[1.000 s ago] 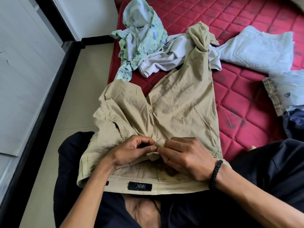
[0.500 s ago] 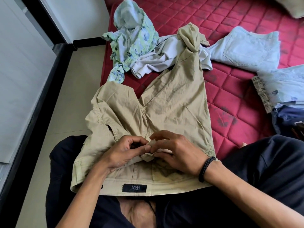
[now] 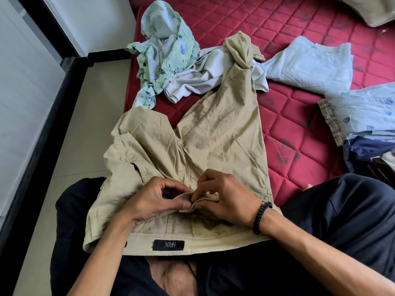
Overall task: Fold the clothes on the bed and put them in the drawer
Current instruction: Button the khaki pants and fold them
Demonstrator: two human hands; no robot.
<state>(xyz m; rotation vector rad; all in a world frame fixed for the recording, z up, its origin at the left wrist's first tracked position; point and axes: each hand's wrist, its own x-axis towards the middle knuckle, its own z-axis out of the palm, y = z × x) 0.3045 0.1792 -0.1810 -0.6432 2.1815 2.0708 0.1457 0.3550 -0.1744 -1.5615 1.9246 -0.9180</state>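
**A:** ok so which way are the khaki trousers (image 3: 213, 133) lying?

**B:** Lengthwise, running away from the person. The waistband (image 3: 177, 240) is the near end, draped over the lap, with a black label (image 3: 168, 245) on the inside reading upside down from this view. The legs go up and out onto the red quilted mattress (image 3: 299, 124). The right-side leg stretches up the frame and ends in a crumpled bunch on top of a pale grey garment (image 3: 198, 82). The left-side leg is much shorter looking, folded or rumpled near the bed's edge; can't tell which.

**A:** and the hands?

**B:** Both are right at the fly area, just above the waistband. The left hand (image 3: 154, 201) is curled in, thumb and fingertips pinching a small flap of the khaki cloth. The right hand (image 3: 226, 201), the one with a black braided wristband (image 3: 261, 217), is also curled, fingers bent and pinching the same flap from the other side. The fingertips of the two hands nearly meet. Whether it's a button or just fabric between them, I can't tell.

**A:** other clothes?

**B:** A green floral shirt (image 3: 166, 50) sits heaped beside the grey garment, light blue jeans (image 3: 310, 65) lie flat on the right, and a stack of clothes (image 3: 359, 120) sits at the right edge.
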